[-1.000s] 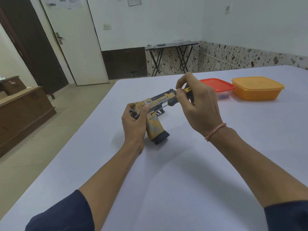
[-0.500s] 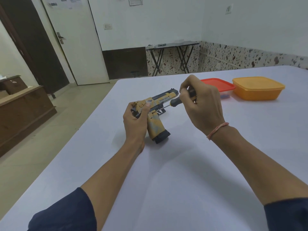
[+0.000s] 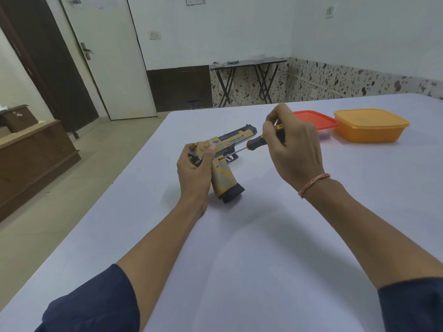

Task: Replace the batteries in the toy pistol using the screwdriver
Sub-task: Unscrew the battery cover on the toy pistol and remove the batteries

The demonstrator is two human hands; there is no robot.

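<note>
Pistol (image 3: pixel 223 180) seems light, hard plastic, probably slippery, so my left hand (image 3: pixel 194 173) grips its rear. My right hand (image 3: pixel 296 149) pinches the screwdriver (image 3: pixel 257 143) handle, tip on the frame.

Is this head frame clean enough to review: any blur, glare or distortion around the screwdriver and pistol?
Head view: soft, even light, no glare; a faint shadow lies on the table beside the toy pistol; the screwdriver, left hand and right hand look sharp; wide-angle distortion tilts the white door at the left.

Left hand (image 3: pixel 194 168) grips toy pistol (image 3: pixel 225 180); right hand (image 3: pixel 296 149) holds screwdriver (image 3: pixel 257 142) against it
</note>
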